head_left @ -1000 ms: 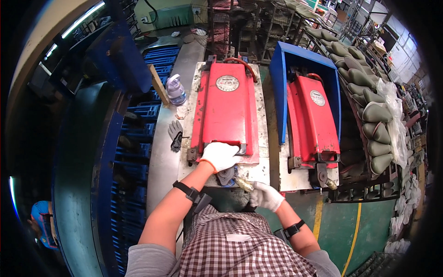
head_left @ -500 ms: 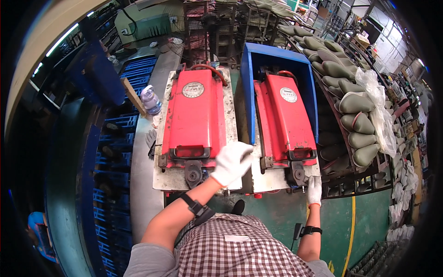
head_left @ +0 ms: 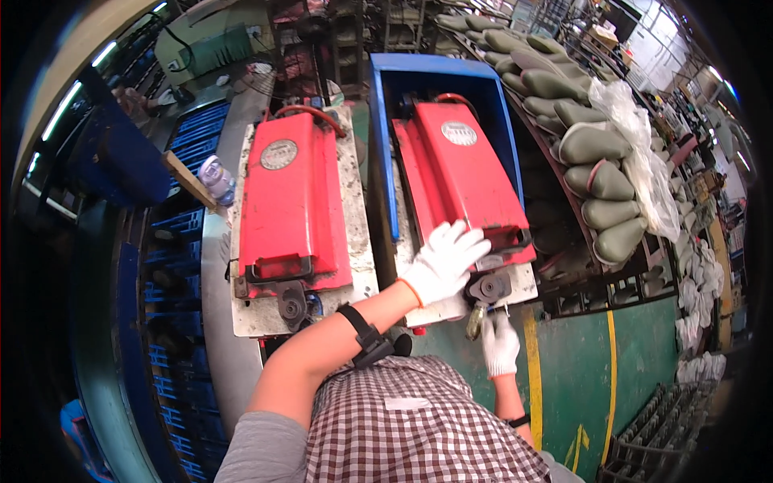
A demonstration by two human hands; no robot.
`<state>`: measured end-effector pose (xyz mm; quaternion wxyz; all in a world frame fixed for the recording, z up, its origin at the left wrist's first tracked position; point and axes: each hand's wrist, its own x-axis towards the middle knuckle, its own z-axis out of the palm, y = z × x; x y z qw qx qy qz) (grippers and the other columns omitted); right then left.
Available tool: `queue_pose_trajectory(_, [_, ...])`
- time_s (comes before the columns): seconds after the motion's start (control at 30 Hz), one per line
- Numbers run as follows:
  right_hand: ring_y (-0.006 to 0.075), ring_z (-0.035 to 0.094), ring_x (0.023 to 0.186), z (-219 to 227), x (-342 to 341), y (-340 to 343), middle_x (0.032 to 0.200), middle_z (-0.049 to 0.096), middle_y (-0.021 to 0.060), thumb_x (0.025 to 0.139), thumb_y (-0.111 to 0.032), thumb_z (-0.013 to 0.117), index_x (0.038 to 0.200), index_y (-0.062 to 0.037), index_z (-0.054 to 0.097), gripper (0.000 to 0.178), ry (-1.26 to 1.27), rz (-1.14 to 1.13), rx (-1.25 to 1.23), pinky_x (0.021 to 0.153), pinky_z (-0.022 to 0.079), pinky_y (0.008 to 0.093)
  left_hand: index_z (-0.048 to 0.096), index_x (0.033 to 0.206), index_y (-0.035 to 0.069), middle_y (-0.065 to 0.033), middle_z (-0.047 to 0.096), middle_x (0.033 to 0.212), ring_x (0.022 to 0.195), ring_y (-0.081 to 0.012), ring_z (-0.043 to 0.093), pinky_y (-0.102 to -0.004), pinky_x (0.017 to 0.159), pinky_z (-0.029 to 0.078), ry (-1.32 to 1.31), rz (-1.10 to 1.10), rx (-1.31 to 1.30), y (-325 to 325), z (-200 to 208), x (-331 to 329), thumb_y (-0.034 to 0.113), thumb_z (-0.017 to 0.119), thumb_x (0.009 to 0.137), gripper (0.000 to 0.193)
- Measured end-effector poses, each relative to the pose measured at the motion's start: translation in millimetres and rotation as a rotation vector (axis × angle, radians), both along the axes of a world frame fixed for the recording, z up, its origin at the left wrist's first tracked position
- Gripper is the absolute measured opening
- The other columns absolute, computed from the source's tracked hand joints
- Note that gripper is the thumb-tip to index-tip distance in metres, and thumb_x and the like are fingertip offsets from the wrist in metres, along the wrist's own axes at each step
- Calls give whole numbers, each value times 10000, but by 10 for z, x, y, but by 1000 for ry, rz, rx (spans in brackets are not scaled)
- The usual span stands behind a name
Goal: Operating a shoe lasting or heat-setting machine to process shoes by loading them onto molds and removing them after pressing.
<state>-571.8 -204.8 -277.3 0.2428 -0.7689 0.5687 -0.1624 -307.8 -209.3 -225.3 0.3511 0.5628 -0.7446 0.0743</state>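
My left hand [head_left: 448, 262], in a white knit glove, is over the near end of the right-hand red machine cover [head_left: 467, 173]. Its fingers are spread, beside the cover's black handle [head_left: 509, 239]. Below the handle is a dark round latch [head_left: 489, 286]. My right hand [head_left: 501, 348], gloved too, is just under this latch at the bench's front edge. Its fingers are drawn together, and what they hold, if anything, is hidden. An olive-brown piece [head_left: 476, 322] hangs beside its fingertips; its kind is unclear. A second red machine cover [head_left: 282, 193] lies down on the left.
A blue hood [head_left: 439, 66] surrounds the right machine. Racks of olive boot-shaped pieces [head_left: 596, 143] stand at the right, draped with clear plastic [head_left: 640, 161]. At the left are a bottle [head_left: 217, 181] and a line of blue racks [head_left: 173, 290]. Yellow lines [head_left: 534, 374] mark the green floor.
My left hand has moved right, from between the two machines onto the right cover's near end. My right hand has come down and inward below the latch. The view has shifted to the right.
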Motion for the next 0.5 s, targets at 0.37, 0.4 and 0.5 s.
queue_pose_trajectory(0.37, [484, 498, 1344, -180, 1424, -1713, 1511, 480, 291, 827, -519, 768, 1496, -114, 531, 817, 86, 282, -210, 1157, 392, 533, 567, 1445, 95, -241, 609, 1409, 1229, -402, 631, -451, 1059, 506, 262, 197, 11, -315, 1155, 263, 260, 654, 944, 534])
queue_pose_trajectory(0.4, [490, 480, 1369, -113, 1599, -1746, 1570, 418, 298, 813, -540, 779, 1541, -145, 490, 877, 77, 261, -215, 1177, 375, 537, 632, 1380, 93, -227, 642, 1372, 1224, -387, 637, -447, 1053, 508, 241, 200, 22, -355, 1305, 351, 273, 635, 966, 452])
queue_pose_trajectory(0.5, [482, 518, 1340, -137, 1921, -1803, 1612, 368, 272, 806, -483, 796, 1559, -330, 471, 834, 359, 236, -227, 1064, 503, 535, 706, 1272, 80, -191, 699, 1210, 1143, -341, 675, -408, 1010, 521, 356, 162, -42, -455, 1678, 613, 282, 597, 1013, 346])
